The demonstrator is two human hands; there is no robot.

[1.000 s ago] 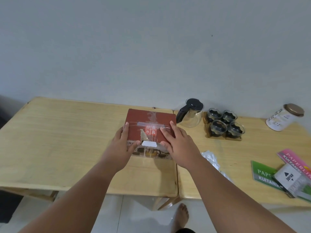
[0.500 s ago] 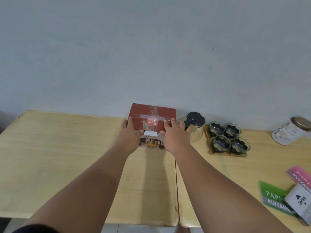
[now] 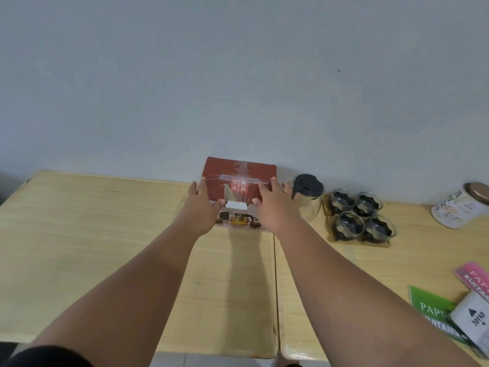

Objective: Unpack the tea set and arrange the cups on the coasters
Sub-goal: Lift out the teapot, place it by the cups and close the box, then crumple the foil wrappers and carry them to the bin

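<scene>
— Where's the box (image 3: 239, 176)?
— Mid-frame, on the table (image 3: 105, 234) by the wall (image 3: 238, 75). My left hand (image 3: 202, 207) and right hand (image 3: 276, 206) lie flat on it, fingers (image 3: 202, 184) straight.
— The cups (image 3: 349, 223)?
— Right of it, past the teapot (image 3: 308, 187).

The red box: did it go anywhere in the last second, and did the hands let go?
The left hand and right hand pushed the red box away across the table, toward the wall, until it sat beside the glass pot. Neither let go; their fingers still rest on its top. The pot, the cups on their coasters and the jar stayed put.
</scene>
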